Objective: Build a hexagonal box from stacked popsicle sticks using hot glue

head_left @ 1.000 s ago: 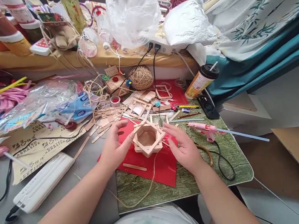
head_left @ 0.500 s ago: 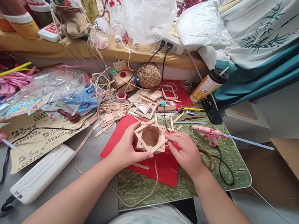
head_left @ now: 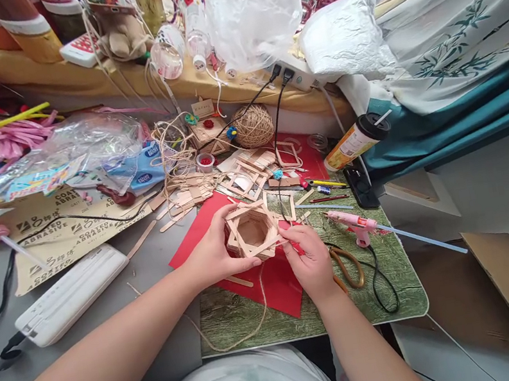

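Note:
A hollow six-sided box [head_left: 252,231] of stacked wooden craft sticks is tilted so its open top faces me. My left hand [head_left: 213,249] grips its left side, thumb at the near edge and fingers behind. At the box's right edge, my right hand [head_left: 309,256] is closed in a pinch on the twine, fingertips close to the sticks. The twine [head_left: 264,293] runs from under the box and curves down to the left over the mat. Beneath lies a red sheet [head_left: 284,293], with one loose craft stick [head_left: 239,281] on it.
Scissors [head_left: 348,266] and a pink glue gun [head_left: 358,225] lie right of my right hand. A drink cup [head_left: 354,141] leans at the mat's back right. Behind the box are stick frames [head_left: 281,204], a twine ball [head_left: 253,125] and a hanging black cord [head_left: 278,147]. A white power strip [head_left: 74,295] lies left.
My right hand has shifted slightly left, uncovering more of the scissors. The box has moved a little left and turned slightly, still in my left hand.

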`<action>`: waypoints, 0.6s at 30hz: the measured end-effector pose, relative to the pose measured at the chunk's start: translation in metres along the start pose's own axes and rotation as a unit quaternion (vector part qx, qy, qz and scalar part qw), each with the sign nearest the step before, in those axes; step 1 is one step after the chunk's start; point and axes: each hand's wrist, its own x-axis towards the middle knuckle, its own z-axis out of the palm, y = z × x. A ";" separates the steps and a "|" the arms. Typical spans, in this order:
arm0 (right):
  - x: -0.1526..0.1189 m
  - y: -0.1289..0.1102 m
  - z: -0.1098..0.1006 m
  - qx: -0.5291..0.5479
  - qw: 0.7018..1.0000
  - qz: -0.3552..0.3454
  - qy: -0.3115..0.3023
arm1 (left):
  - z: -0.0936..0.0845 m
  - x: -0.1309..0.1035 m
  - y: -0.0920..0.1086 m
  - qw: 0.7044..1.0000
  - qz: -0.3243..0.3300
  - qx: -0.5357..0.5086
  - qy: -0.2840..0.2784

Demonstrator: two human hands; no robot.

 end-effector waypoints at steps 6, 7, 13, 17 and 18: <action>0.001 -0.006 -0.003 0.002 1.000 0.007 0.005 | -0.002 0.001 -0.002 1.000 0.003 0.011 0.026; 0.002 -0.008 -0.004 0.004 1.000 0.008 0.010 | -0.003 0.002 -0.003 1.000 0.007 0.009 0.028; 0.005 -0.027 -0.013 0.076 0.995 0.061 0.005 | -0.004 0.001 -0.002 1.000 0.004 0.017 0.020; 0.003 -0.044 -0.015 0.205 0.965 0.164 -0.029 | -0.004 0.000 -0.001 0.999 0.015 0.024 0.028; 0.004 -0.048 -0.015 0.226 0.957 0.176 -0.039 | -0.004 0.000 -0.001 0.999 0.016 0.029 0.031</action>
